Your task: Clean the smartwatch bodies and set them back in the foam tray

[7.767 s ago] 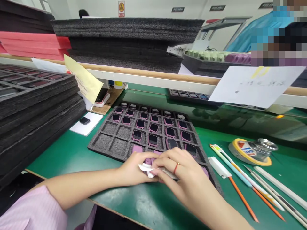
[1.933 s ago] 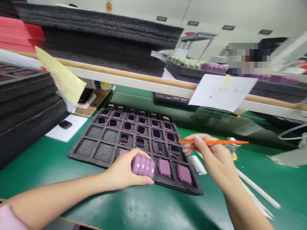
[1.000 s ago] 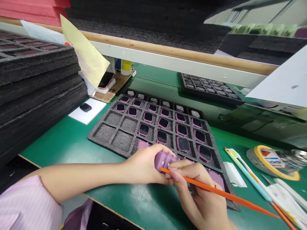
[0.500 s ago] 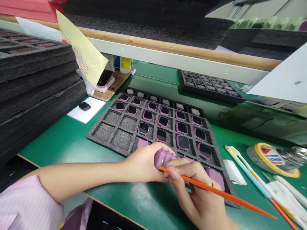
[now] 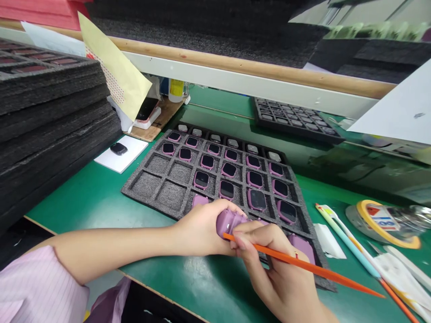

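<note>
My left hand [image 5: 205, 228] is closed around a purple watch case [image 5: 229, 220] near the front edge of a dark foam tray [image 5: 141, 186]. Pinched in my right hand [image 5: 276, 264] is a slim orange pointed stick [image 5: 323, 271], whose left tip touches or nearly touches the side of the case. Purple smartwatches with black screens, such as this smartwatch [image 5: 257, 199], fill many of the tray's pockets. Several pockets at the tray's left hold nothing. A purple piece [image 5: 303, 249] lies in the tray beside my right hand, partly hidden by it.
Stacked foam trays [image 5: 50, 116] rise at the left, near a black watch piece [image 5: 118, 149] on a white pad [image 5: 124, 159]. At the right lie a toothbrush [image 5: 357, 249] and a glass bottle with a metal top [image 5: 400, 220]. A shelf edge [image 5: 235, 63] crosses above.
The far end of the orange stick has swung slightly up and left, with my right hand shifting a little. My left hand and the watch case look the same.
</note>
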The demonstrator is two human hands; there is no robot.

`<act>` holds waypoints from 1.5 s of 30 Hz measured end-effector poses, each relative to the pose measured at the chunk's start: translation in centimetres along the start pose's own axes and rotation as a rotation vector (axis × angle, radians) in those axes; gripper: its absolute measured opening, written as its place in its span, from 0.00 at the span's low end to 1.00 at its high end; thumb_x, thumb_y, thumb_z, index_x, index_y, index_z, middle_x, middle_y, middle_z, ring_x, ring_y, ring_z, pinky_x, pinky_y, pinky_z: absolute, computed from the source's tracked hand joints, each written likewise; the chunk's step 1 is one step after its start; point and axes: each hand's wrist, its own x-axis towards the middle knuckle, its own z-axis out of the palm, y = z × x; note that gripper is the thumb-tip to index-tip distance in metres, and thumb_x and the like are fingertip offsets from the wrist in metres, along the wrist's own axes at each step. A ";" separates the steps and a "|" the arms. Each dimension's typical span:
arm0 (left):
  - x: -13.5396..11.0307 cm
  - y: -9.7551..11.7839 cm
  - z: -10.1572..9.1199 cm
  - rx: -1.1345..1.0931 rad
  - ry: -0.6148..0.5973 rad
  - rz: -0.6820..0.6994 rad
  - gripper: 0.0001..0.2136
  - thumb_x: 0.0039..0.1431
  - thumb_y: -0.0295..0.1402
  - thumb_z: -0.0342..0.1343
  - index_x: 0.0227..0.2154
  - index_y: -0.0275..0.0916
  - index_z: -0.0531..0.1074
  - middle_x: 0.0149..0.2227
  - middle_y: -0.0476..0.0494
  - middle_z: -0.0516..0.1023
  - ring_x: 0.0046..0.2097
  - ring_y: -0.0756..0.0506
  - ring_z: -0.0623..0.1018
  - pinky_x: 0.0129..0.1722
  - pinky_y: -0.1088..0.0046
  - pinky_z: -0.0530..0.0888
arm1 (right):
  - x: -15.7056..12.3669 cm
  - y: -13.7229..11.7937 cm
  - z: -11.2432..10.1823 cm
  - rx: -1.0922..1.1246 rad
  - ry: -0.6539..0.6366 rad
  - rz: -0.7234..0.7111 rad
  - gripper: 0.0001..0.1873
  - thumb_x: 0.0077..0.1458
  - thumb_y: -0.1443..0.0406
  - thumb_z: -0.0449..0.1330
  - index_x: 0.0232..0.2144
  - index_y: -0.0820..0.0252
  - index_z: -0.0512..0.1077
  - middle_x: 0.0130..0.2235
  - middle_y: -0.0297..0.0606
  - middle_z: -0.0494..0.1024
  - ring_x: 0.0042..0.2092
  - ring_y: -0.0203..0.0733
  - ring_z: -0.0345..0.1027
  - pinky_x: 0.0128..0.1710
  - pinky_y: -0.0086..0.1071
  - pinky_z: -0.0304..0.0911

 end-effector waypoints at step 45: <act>-0.2 -0.2 0.2 0.008 0.014 -0.003 0.27 0.41 0.35 0.72 0.46 0.41 0.72 0.48 0.42 0.80 0.48 0.40 0.79 0.48 0.65 0.75 | 0.2 -0.4 0.5 -0.141 0.025 -0.107 0.07 0.68 0.70 0.51 0.35 0.57 0.62 0.30 0.32 0.73 0.31 0.30 0.73 0.32 0.21 0.69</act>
